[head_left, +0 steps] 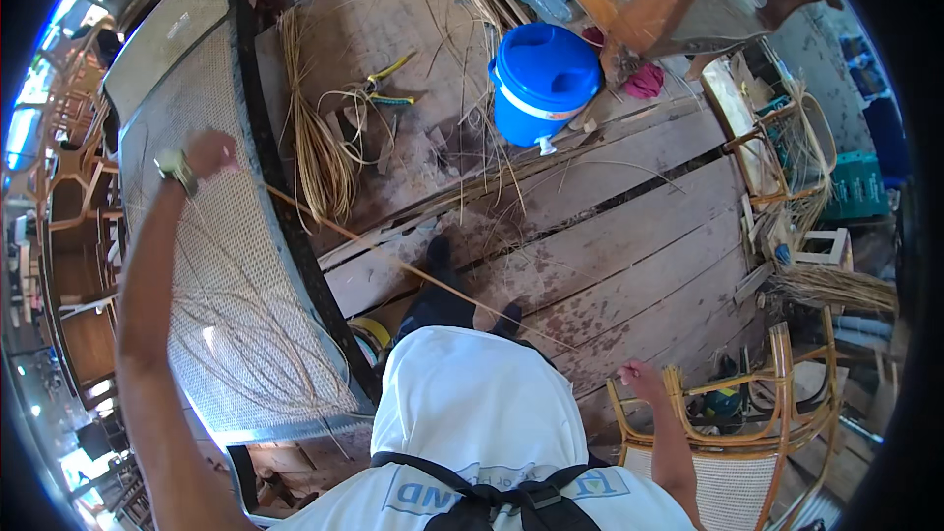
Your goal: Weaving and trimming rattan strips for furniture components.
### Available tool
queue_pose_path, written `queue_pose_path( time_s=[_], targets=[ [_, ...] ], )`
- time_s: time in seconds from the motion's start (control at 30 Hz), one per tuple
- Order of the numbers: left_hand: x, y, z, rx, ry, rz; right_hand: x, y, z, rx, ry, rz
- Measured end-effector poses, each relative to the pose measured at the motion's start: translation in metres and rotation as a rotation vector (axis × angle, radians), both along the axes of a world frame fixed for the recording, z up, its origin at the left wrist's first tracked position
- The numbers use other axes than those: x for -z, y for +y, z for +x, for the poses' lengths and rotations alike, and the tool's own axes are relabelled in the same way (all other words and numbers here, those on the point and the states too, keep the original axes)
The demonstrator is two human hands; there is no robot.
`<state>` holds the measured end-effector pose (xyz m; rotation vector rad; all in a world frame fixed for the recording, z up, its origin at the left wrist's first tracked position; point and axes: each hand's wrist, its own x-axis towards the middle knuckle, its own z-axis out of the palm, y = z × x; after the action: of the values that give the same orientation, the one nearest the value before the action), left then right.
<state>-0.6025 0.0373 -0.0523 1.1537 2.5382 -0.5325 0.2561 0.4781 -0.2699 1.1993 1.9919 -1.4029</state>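
Note:
My left hand [209, 153], a watch on its wrist, is over the upper part of a woven cane panel [206, 88] in a dark frame. It is somewhat blurred, with the fingers closed at one end of a long, thin cane strip [393, 258]. That strip slants down to the right, across the panel's dark edge and above my feet. Its far end thins out, in line with my right hand [642, 380], whose fingers are curled; whether the strip reaches them cannot be made out. Loose thin strands [246, 334] fan over the panel's lower half.
On the plank floor [610, 187] stands a blue water jug [546, 79]. A bundle of cane strands [320, 157] and yellow-handled pliers [388, 74] lie left of it. A cane-backed chair [708, 472] is close by my right arm. Wooden furniture [678, 0] fills the upper right.

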Motion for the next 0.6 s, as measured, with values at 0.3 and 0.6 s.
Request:
queue_pose_path(
  time_s=[0.3, 0.6],
  targets=[
    [-0.130, 0.254, -0.079, 0.082, 0.469, 1.153, -0.069, -0.097, -0.431, 0.376, 0.554, -0.148],
    [0.193, 0.239, 0.084, -0.414, -0.790, 0.754, -0.040, -0.096, -0.584, 0.410, 0.601, -0.146]
  ],
)
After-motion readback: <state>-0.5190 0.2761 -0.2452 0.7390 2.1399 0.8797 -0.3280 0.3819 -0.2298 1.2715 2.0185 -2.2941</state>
